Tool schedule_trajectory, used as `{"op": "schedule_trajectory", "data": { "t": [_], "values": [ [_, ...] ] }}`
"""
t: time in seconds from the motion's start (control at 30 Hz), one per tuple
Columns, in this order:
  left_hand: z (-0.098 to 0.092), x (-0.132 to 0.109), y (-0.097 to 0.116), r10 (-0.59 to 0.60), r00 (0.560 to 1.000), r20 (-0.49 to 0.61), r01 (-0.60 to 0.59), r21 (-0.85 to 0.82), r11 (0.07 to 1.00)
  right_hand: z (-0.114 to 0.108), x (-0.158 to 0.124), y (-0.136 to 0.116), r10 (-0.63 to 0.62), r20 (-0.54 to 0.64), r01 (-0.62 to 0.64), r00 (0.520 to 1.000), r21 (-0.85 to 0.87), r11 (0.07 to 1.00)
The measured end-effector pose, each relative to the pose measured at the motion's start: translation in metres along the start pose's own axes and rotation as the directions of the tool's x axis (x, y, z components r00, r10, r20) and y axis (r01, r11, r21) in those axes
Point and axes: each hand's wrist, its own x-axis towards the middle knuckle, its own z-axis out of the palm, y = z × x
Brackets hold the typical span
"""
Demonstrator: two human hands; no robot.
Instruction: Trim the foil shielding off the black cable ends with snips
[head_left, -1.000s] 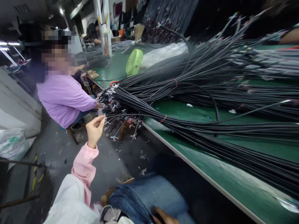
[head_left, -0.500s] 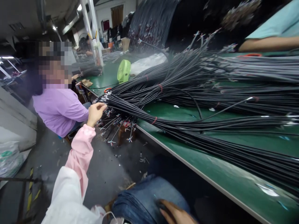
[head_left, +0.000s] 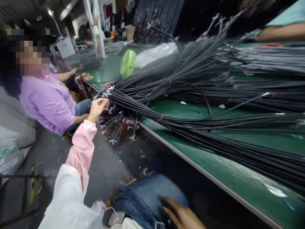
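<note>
Left hand point(head_left: 97, 107) apparently pinches stripped cable ends point(head_left: 111, 95).

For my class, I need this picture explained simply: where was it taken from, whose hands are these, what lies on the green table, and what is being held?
The picture comes from a camera worn on a person's head, looking forward and down, so the arms rising from the bottom edge are that person's own. The left hand, in a pink sleeve, pinches the ends of black cables where they stick out past the edge of the green table. Those ends show small coloured wires. The right hand is low by the person's jeans and blurred; what it holds cannot be told. On the table lie large bundles of the cables, some tied with red bands, and a green fan further back. A co-worker in a purple shirt sits at the left.
</note>
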Motion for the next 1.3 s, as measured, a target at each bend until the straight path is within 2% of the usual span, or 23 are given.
{"op": "schedule_trajectory", "data": {
  "t": [0.17, 0.3, 0.4, 0.67, 0.87, 0.97, 1.07, 1.2, 1.3],
  "values": [
    [0.014, 0.014, 0.014, 0.010, 1.000, 0.005, -0.010, -0.056, 0.998, -0.001, 0.000, -0.011, 0.036, 0.073, -0.036, 0.997, -0.003, 0.999],
    [0.023, 0.016, 0.024, 0.127, 0.992, -0.013, -0.128, -0.093, 0.987, 0.006, 0.000, -0.014, 0.057, 0.148, -0.057, 0.987, 0.000, 0.998],
    [0.029, 0.013, 0.033, 0.179, 0.983, 0.046, -0.172, -0.130, 0.977, 0.010, 0.003, -0.020, 0.062, 0.187, -0.064, 0.980, 0.005, 0.998],
    [0.038, -0.009, 0.060, 0.042, 0.968, 0.248, 0.004, -0.181, 0.983, 0.018, 0.008, -0.033, 0.048, 0.247, -0.056, 0.968, 0.026, 0.998],
    [0.035, -0.025, 0.068, 0.028, 0.935, 0.353, 0.045, -0.196, 0.980, 0.023, 0.005, -0.031, 0.046, 0.246, -0.044, 0.968, -0.012, 0.999],
    [0.031, -0.026, 0.064, -0.031, 0.955, 0.295, 0.073, -0.135, 0.988, 0.025, 0.005, -0.032, 0.024, 0.239, -0.019, 0.971, -0.026, 0.999],
    [0.021, -0.030, 0.053, -0.075, 0.977, 0.202, 0.106, -0.145, 0.984, 0.028, 0.003, -0.032, 0.018, 0.226, -0.005, 0.974, -0.057, 0.998],
    [0.007, -0.048, 0.028, -0.105, 0.993, 0.056, 0.110, -0.089, 0.990, 0.029, -0.005, -0.027, 0.027, 0.187, -0.018, 0.982, -0.052, 0.998],
    [0.004, -0.058, 0.007, -0.202, 0.979, -0.034, 0.202, 0.011, 0.979, 0.027, -0.013, -0.025, 0.033, 0.156, -0.027, 0.987, -0.044, 0.999]
  ]
}}
